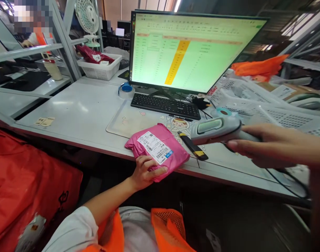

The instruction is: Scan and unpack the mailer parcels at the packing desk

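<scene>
My left hand point(146, 172) grips the near edge of a pink parcel point(172, 148), which rests over the front edge of the desk. A white shipping label point(155, 147) with barcodes faces up on the parcel. In my right hand point(264, 145) is a grey handheld barcode scanner point(217, 130), fingers wrapped round its handle. Its head points left, above the desk and to the right of the parcel. Beneath the scanner's front end lies a black and yellow box cutter point(193, 146).
Behind the parcel stand a black keyboard point(165, 106) and a monitor point(193, 52) showing a spreadsheet. A tape roll point(126, 91) sits left of the keyboard. White baskets point(100, 70) flank the monitor. A large red bag point(31, 185) fills the lower left. Another person is at the far left.
</scene>
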Motion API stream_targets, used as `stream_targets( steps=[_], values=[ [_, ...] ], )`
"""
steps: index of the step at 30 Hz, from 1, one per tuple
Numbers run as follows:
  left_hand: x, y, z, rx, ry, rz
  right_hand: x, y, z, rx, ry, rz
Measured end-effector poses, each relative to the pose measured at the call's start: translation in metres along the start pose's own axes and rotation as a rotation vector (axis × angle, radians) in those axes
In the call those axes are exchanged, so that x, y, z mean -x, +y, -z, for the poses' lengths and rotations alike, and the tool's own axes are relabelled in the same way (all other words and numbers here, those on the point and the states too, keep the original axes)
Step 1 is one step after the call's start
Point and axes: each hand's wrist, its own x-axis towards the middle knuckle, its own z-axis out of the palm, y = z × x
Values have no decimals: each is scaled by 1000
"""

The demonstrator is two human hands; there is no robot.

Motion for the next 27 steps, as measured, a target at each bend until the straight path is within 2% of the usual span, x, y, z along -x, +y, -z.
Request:
stream_targets(
  steps=[3, 5, 8, 9, 10, 11, 13, 15, 19, 21, 23, 25, 27],
  values=[
    [-7, 4, 1, 27, 44, -1, 13, -9, 13, -114, 30, 3],
    [-9, 6, 1, 31, 60, -4, 5, -24, 27, -173, -35, 65],
    [-13, 9, 6, 5, 47, 6, -25, -50, 48, -137, -393, 179],
    [-15, 8, 11, 3, 34, 10, -35, -57, 50, -82, -475, 206],
    [-19, 7, 17, 10, 18, 12, -44, -62, 50, -15, -492, 231],
    [-23, 4, 25, 29, 0, 14, -52, -63, 45, 59, -439, 252],
    [-36, -4, 45, 96, -24, 33, -62, -55, 24, 209, -226, 255],
    [-50, -18, 66, 199, -10, 116, -66, -36, -4, 356, -106, 173],
    [-74, -54, 92, 366, 191, 496, -59, 5, -47, 510, -73, 8],
    [-80, -72, 93, 373, 266, 695, -53, 12, -52, 525, -62, -15],
    [-82, -88, 86, 358, 260, 884, -49, 5, -48, 509, -12, -8],
    [-80, -102, 78, 324, 240, 1034, -52, -14, -38, 438, 115, 60],
    [-76, -112, 70, 302, 239, 1087, -62, -39, -30, 330, 260, 169]
  ],
)
